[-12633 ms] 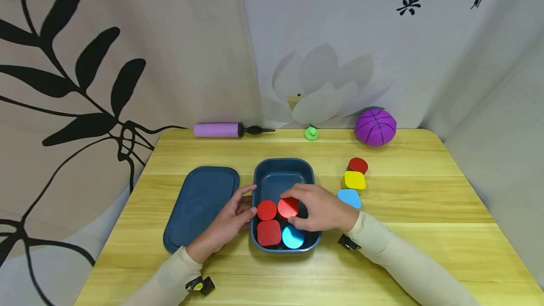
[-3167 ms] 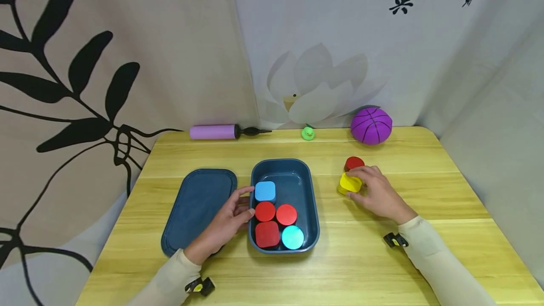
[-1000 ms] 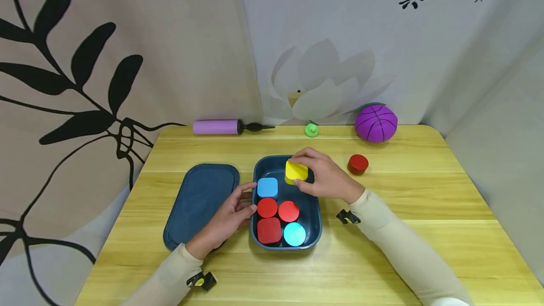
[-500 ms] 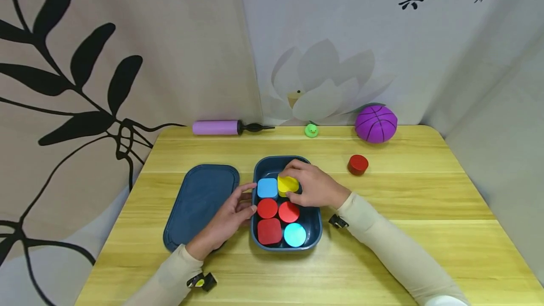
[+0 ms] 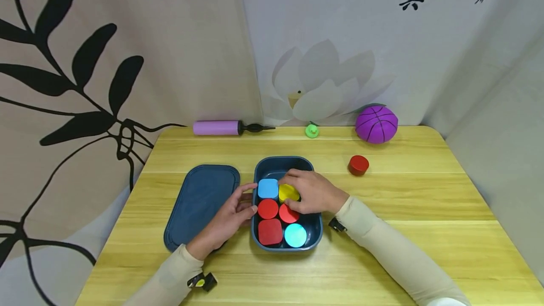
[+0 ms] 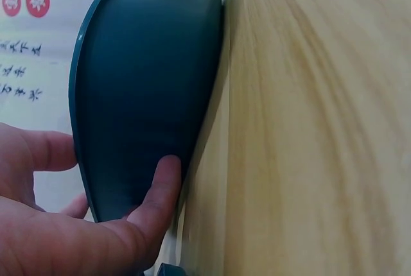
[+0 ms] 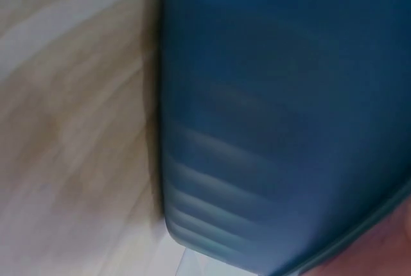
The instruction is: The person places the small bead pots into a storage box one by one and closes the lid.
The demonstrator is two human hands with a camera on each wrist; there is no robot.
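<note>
In the head view my right hand [image 5: 313,191] pinches a yellow block [image 5: 288,193] low inside the dark blue box [image 5: 284,161], just right of a light blue square block [image 5: 268,189]. Nearer me in the box sit two red round blocks, the left one [image 5: 268,208] and the right one [image 5: 288,213] partly covered by my thumb. A red square block [image 5: 270,232] and a cyan round block [image 5: 295,235] fill the near end. My left hand [image 5: 229,218] rests against the box's left wall, its thumb and fingers touching the outside in the left wrist view [image 6: 144,96].
A dark blue lid [image 5: 201,207] lies left of the box. To the right stands a red round block [image 5: 358,165]. Along the back edge are a purple pump [image 5: 216,128], a small green duck [image 5: 312,131] and a purple ball [image 5: 376,124].
The light blue square block came into the box earlier. My right hand then carried the yellow block from the table's right side into the box and lowered it beside the blue one.
</note>
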